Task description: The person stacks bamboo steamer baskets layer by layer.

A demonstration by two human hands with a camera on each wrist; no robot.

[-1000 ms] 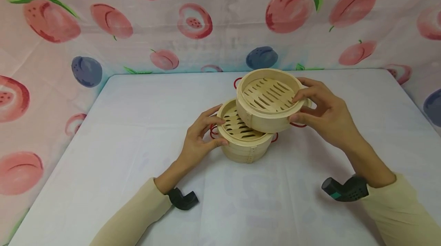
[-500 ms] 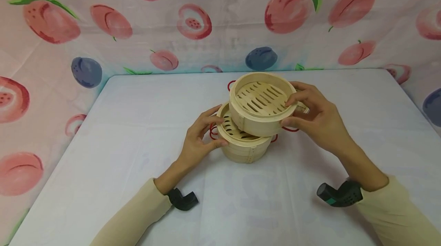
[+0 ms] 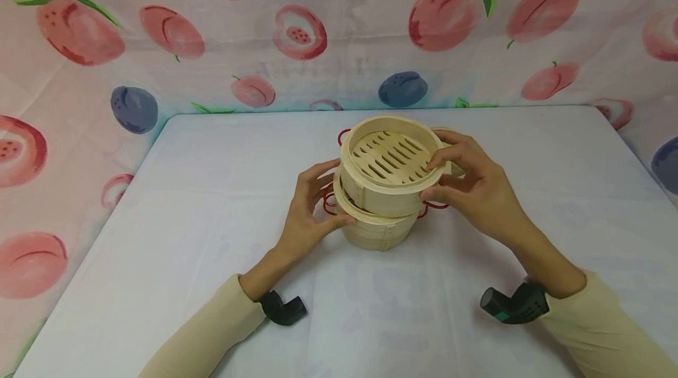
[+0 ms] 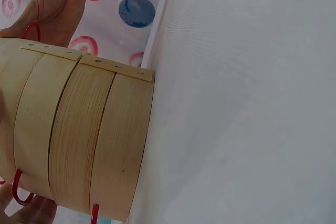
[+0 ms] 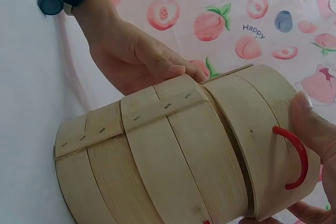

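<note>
Two stacked bamboo steamer baskets (image 3: 378,234) stand on the table, with red handles at their sides. My left hand (image 3: 304,216) grips the stack's upper rim from the left, thumb in front and fingers behind. A further bamboo steamer basket (image 3: 393,157), with a slotted base, sits over the stack and covers most of its top. My right hand (image 3: 477,192) holds this basket by its right wall, thumb outside and a finger over the rim. In the right wrist view, a narrow dark gap separates the held basket (image 5: 262,145) from the stack (image 5: 152,150).
The white tabletop (image 3: 212,189) surrounds the stack. Behind it hangs a fruit-print cloth (image 3: 339,30). A pale piece (image 3: 459,171), mostly hidden by my right hand, shows behind it. Each wrist wears a dark camera mount, such as the right one (image 3: 516,304).
My right hand has brought the upper basket left and slightly down, from an offset position to almost squarely over the stack. My left hand and the lower stack stay in place.
</note>
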